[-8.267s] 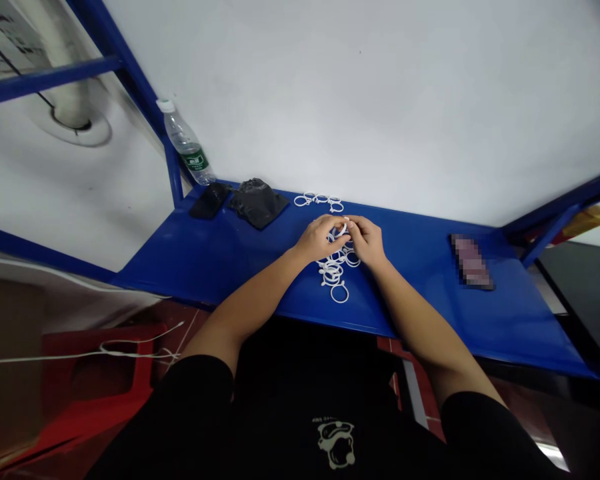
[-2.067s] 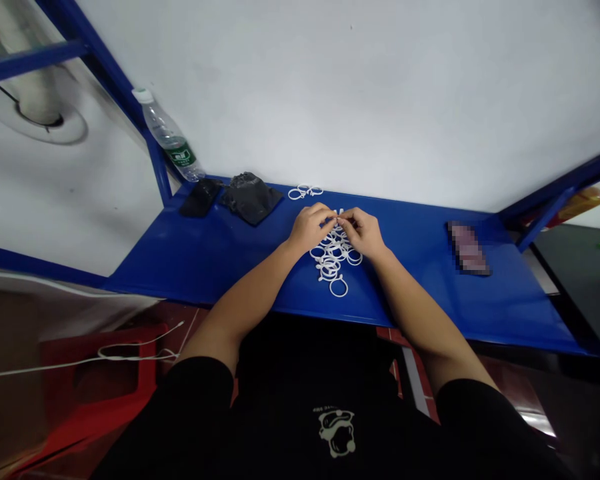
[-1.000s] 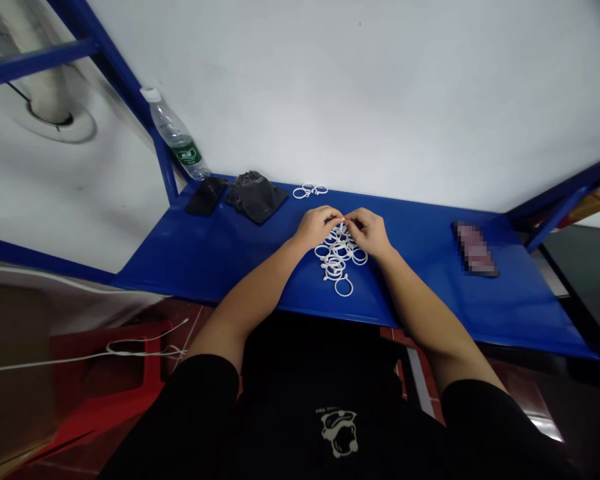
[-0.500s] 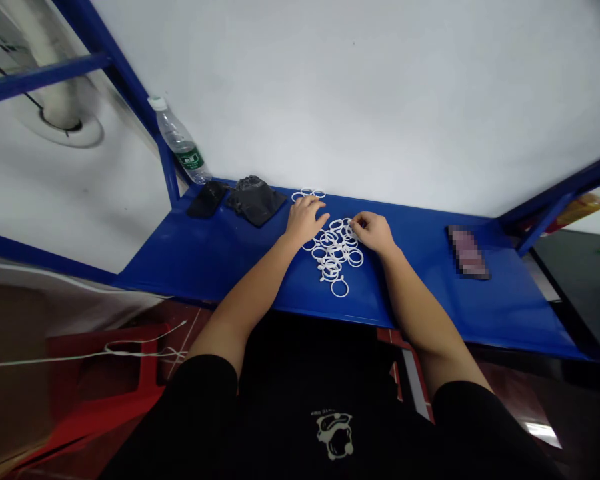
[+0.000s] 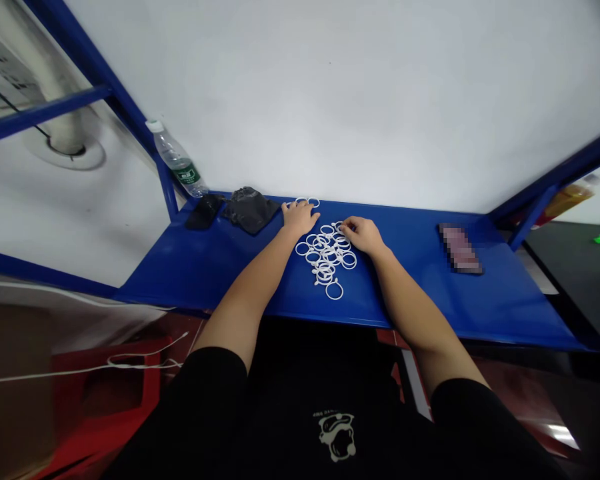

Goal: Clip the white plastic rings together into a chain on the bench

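Observation:
A loose pile of thin white rings [image 5: 325, 254], each with a small knob or tab, lies on the blue tabletop [image 5: 230, 267]. My left hand [image 5: 299, 219] is palm down behind the pile, its fingers spread over a few separate white rings [image 5: 313, 203] near the wall. Those rings are partly hidden under its fingers. At the pile's far right edge, my right hand [image 5: 364, 235] has thumb and fingertips closed on a white ring [image 5: 339, 227], which the fingers partly cover.
A black pouch [image 5: 251, 209] and a dark phone [image 5: 205, 211] lie to the left, beside an upright water bottle [image 5: 180, 163]. Another phone-like object [image 5: 461, 249], blurred out, is on the right. Blue frame bars flank the table, and a white wall stands behind.
My left hand has shifted slightly left, reaching over the rings at the back. My right hand stays at the pile's edge. The whole view has moved a little.

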`<state>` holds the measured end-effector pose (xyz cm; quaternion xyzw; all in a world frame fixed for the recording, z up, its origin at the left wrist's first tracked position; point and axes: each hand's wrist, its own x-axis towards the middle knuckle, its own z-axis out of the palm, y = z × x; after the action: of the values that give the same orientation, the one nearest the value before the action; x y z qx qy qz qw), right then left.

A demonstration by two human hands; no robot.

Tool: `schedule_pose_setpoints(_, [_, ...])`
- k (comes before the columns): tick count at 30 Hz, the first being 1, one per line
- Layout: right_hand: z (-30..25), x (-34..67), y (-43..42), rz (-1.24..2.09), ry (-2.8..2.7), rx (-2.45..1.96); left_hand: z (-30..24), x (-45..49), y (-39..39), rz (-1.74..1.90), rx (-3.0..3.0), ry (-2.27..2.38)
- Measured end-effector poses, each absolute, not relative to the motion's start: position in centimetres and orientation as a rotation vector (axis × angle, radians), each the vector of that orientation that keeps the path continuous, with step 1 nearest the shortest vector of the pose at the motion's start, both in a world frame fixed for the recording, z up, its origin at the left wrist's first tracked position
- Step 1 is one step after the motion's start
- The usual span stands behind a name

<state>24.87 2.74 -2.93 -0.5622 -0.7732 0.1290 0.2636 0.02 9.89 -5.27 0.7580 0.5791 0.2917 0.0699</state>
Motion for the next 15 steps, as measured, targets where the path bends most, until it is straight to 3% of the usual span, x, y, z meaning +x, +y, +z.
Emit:
schedule_pose_setpoints(10, [-3.2,24.4,2.7,0.346,-2.125,-1.496,-6.0,-1.1,5.6,1.283,2.281,1.663])
schedule_pose_setpoints(15, [-3.3,24.5,2.8,0.323,-2.138,-1.477,-4.4,-1.7,4.5,1.070,2.284,1.778])
